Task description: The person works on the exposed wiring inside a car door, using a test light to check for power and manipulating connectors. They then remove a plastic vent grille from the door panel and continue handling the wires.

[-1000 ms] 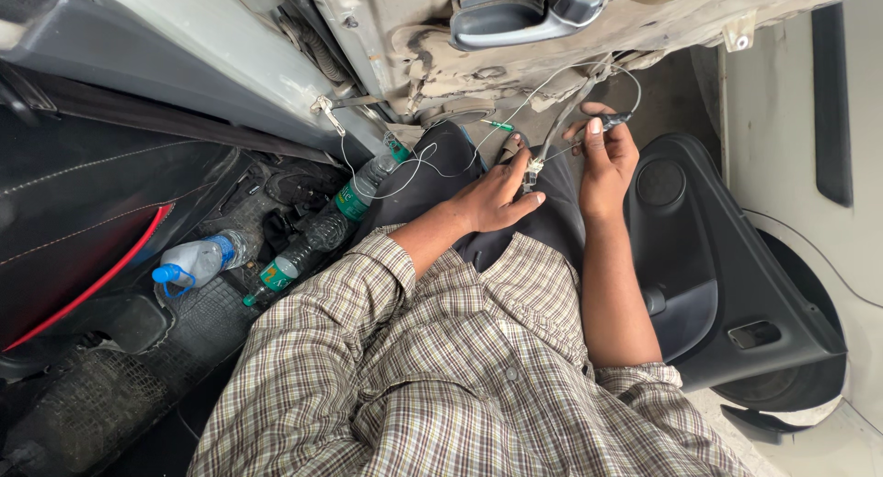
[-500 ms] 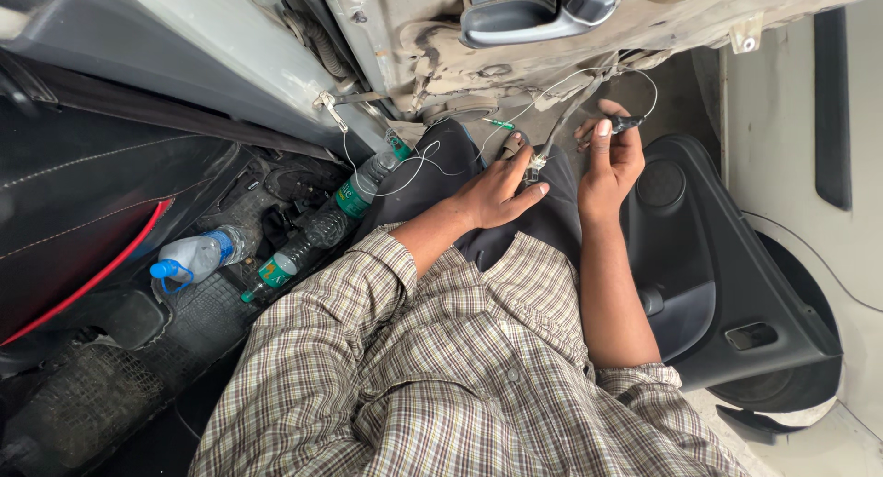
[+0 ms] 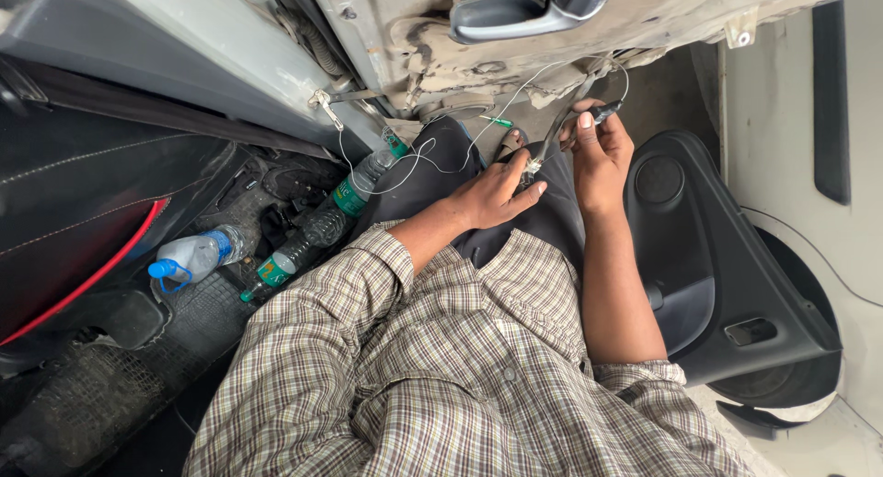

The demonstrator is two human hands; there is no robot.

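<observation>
I sit beside an open car door, plaid sleeves rolled up. My left hand [image 3: 492, 195] pinches a small white connector [image 3: 531, 167] on a dark cable that runs up toward the door. My right hand [image 3: 600, 155] holds the dark end of that cable [image 3: 600, 114] between thumb and fingers. Thin white wires [image 3: 432, 155] loop from the bare door frame down across my knee. A small green-handled tool [image 3: 497, 122] lies just beyond my left hand.
The stripped door shell with a grey inner handle [image 3: 515, 12] is above. A black door trim panel [image 3: 708, 275] leans at my right. Three plastic bottles [image 3: 198, 253] [image 3: 299, 247] [image 3: 363, 178] lie on the car floor mat at left, beside a black seat with red piping.
Both hands have stayed together on the cable; the right hand has shifted slightly upward. The camera view has tilted a little.
</observation>
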